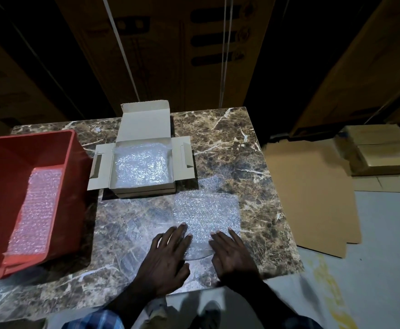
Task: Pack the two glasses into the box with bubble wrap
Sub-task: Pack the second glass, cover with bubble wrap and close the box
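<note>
Broadly, the marble table (230, 143) carries a red bin (2, 176), the open box (144, 162) already lined with wrap, and a bubble-wrap sheet (206, 214) spread just in front of it. Both the left hand (165, 255) and right hand (230, 252) lie flat, fingers straight, pressing a wrapped glass (197, 250), grasping nothing. Roll evenly with gentle pressure, keeping the wrap snug.

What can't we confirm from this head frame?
- Glass in the bundle: head view, bubble wrap layers blur it; only a rounded clear edge shows between the hands, left and right.
- Box contents: wrap covers the inside.
- Red bin: left edge crops it.
- Background cartons: print too dark.
</note>
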The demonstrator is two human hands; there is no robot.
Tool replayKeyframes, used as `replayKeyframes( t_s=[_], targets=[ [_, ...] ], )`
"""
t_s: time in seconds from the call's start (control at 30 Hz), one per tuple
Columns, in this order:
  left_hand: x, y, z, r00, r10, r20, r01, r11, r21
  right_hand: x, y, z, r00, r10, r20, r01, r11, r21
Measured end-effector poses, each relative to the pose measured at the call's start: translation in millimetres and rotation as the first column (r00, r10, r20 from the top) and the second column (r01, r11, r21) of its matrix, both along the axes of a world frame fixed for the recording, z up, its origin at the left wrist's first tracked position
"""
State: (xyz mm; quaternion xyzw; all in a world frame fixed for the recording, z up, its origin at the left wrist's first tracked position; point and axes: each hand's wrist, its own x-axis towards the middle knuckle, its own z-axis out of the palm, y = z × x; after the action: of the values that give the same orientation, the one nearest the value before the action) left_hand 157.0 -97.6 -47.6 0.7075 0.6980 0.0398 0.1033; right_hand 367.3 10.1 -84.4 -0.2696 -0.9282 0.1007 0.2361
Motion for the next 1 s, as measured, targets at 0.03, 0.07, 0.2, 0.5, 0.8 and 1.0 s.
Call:
replayKeyframes(
  t_s=[0.03, 0.07, 0.2, 0.5, 0.8, 1.0],
  targets=[
    [-1, 0, 0, 1.0, -0.006, 0.012, 0.006, 1.0, 0.021, -1, 1, 5, 1.0, -0.012, -0.005, 0.012, 0.999, -0.03],
    [-1, 0, 0, 1.0, -0.018, 0.018, 0.017, 0.999, 0.048, -2, 1, 9, 1.0, -0.027, -0.013, 0.026, 0.997, -0.068],
    [-4, 2, -1, 0.998, -0.061, 0.011, 0.058, 0.982, 0.178, 0, -3, 17, 0.998, -0.019, 0.06, 0.029, 0.985, -0.168],
    [-20, 7, 11, 0.969, 0.051, 0.24, -0.091, 0.983, 0.161, 7, 1, 22, 0.995, -0.079, 0.052, 0.088, 0.977, -0.193],
    [-45, 23, 45, 0.328, 0.512, 0.794, -0.431, 0.829, -0.356, -7, 21, 53, 0.85, -0.527, 0.004, 0.322, 0.513, -0.796],
    [-41, 28, 35, 0.287, 0.548, 0.786, -0.537, 0.771, -0.341, -12, 34, 43, 0.828, -0.557, 0.063, 0.368, 0.454, -0.812]
  ],
)
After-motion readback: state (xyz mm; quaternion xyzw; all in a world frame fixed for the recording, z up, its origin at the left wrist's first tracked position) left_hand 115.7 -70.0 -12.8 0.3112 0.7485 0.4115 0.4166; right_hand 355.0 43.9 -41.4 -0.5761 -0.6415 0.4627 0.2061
